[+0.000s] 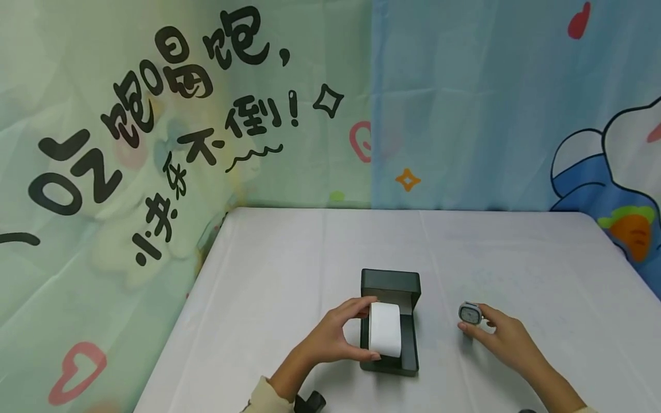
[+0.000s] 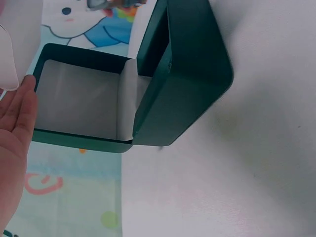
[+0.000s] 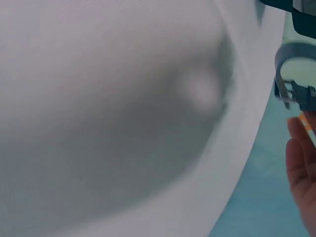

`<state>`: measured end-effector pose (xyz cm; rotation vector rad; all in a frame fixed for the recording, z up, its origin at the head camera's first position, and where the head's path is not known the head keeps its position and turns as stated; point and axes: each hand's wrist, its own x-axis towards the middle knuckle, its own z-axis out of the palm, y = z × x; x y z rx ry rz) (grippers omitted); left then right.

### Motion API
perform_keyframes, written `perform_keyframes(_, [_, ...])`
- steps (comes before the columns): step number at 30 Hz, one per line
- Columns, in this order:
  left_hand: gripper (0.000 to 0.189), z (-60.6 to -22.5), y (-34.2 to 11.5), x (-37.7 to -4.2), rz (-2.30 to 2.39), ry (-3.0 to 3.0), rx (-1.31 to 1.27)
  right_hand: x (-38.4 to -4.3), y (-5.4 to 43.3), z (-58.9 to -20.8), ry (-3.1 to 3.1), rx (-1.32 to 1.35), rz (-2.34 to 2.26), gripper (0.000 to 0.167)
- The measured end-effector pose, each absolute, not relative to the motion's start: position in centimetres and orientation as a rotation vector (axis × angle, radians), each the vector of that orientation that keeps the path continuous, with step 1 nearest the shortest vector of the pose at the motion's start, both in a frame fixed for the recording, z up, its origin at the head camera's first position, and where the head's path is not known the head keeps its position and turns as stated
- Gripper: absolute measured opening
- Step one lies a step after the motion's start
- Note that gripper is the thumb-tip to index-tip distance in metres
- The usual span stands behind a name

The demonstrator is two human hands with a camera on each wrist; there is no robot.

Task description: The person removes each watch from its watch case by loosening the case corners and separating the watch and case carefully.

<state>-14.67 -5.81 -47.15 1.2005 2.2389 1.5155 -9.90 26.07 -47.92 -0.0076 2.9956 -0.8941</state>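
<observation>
An open dark green box (image 1: 390, 280) stands on the table, its lid raised at the back. Over its base my left hand (image 1: 335, 338) holds a white watch cushion (image 1: 385, 330), thumb at the near end and fingers at the far end. The left wrist view shows the box's grey lining (image 2: 79, 98) with the cushion (image 2: 24, 44) at the upper left. To the right, my right hand (image 1: 508, 341) pinches a grey watch (image 1: 470, 313) above the table. In the right wrist view the watch's strap (image 3: 291, 53) is looped, with its buckle near the fingers (image 3: 298, 158).
A white cloth covers the table (image 1: 279, 258). Behind it hangs a printed curtain (image 1: 465, 115) with lettering and cartoon figures, which also runs along the left side. A black strap-like item (image 1: 310, 401) sits by the left sleeve (image 1: 271, 398).
</observation>
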Motion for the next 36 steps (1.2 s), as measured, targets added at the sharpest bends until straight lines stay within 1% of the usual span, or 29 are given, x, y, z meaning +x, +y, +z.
perform_keyframes(4, [0.081,-47.3,-5.9,-14.5,1.504,2.243,1.187,-10.6,26.6,-48.5,2.848,0.043,-0.947,0.045])
perform_keyframes(8, [0.081,-47.5,-6.0,-14.4,1.489,2.241,1.153,-11.1,26.8,-49.4,2.745,0.081,-0.961,0.048])
perform_keyframes(17, [0.081,-47.7,-6.2,-14.3,1.461,2.228,1.097,-11.9,26.7,-51.0,2.744,0.209,-0.923,0.066])
perform_keyframes(24, [0.08,-47.8,-6.3,-14.3,1.468,2.225,1.067,-12.3,26.8,-51.3,2.765,0.232,-0.855,0.071])
perform_keyframes(36, [0.082,-48.3,-6.4,-14.4,1.466,2.24,1.066,-11.9,26.5,-49.7,2.87,0.121,-0.876,0.061])
